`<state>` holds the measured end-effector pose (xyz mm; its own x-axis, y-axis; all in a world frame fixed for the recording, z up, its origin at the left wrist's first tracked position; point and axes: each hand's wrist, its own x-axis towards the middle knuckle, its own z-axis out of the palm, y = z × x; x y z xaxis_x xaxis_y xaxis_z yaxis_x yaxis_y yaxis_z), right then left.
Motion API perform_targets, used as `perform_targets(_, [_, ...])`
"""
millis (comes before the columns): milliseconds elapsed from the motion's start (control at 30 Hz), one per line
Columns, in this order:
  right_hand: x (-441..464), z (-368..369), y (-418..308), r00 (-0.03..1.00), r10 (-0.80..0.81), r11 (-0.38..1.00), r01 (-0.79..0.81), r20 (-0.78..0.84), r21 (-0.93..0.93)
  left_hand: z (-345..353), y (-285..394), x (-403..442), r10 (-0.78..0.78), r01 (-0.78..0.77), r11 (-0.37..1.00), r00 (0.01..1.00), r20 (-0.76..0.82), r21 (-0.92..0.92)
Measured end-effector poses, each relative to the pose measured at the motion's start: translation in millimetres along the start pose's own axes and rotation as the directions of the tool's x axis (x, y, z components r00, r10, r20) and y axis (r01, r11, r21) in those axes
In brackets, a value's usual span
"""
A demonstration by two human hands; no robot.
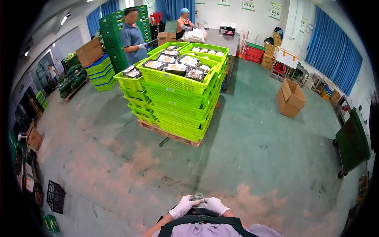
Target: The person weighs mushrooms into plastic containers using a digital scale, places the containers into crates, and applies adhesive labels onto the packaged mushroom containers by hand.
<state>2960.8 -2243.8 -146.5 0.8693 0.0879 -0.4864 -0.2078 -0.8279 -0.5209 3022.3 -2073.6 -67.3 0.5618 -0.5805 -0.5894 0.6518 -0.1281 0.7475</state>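
Low in the view, close to my body, both my hands wear white gloves. My left hand (184,207) is closed on a small flat greyish-green piece (198,197); its kind is too small to make out. My right hand (216,205) meets it from the other side, fingers closed at its lower right edge. Dark straps (205,219) cross my light purple clothing just below the hands. Beyond them, apart from my hands, stands a stack of lime-green crates (175,106) with black packed trays (167,58) in the top ones.
The crates rest on a wooden pallet (170,133). A person in a blue shirt (133,39) stands behind them, another in an orange apron (183,24) at a table. An open cardboard box (291,98), a green wheeled bin (352,140) and a black crate (56,196) stand around.
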Motion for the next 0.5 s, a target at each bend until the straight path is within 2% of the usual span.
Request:
perform_targets(100, [29, -26, 33, 0.997, 0.068, 0.997, -0.067, -0.019, 0.038, 10, 34, 58, -0.041, 0.04, 0.999, 0.996, 0.079, 0.014])
perform_targets(167, [47, -53, 53, 0.988, 0.154, 0.986, -0.153, -0.015, 0.061, 14, 50, 108, -0.061, 0.038, 0.992, 0.977, 0.204, 0.117])
perform_targets(200, [57, -64, 64, 0.982, 0.187, 0.979, -0.186, -0.008, 0.078, 17, 60, 130, -0.04, -0.004, 0.984, 0.97, 0.24, 0.179])
perform_targets(300, [88, -103, 95, 0.965, 0.261, 0.96, -0.258, -0.01, 0.112, 34, 108, 198, -0.089, 0.015, 0.973, 0.946, 0.312, 0.232])
perform_targets(333, [99, -116, 104, 0.954, 0.299, 0.947, -0.294, -0.014, 0.128, 39, 123, 224, -0.062, -0.024, 0.97, 0.939, 0.34, 0.241])
perform_targets(433, [142, -165, 139, 0.94, 0.341, 0.931, -0.334, -0.027, 0.151, 57, 191, 291, -0.092, -0.031, 0.953, 0.917, 0.388, 0.3])
perform_targets(467, [156, -185, 149, 0.943, 0.329, 0.941, -0.324, -0.043, 0.093, 62, 208, 312, -0.077, -0.048, 0.959, 0.904, 0.421, 0.279])
perform_targets(500, [164, -213, 149, 0.927, 0.373, 0.924, -0.367, -0.043, 0.107, 68, 223, 331, -0.074, -0.085, 0.939, 0.896, 0.439, 0.332])
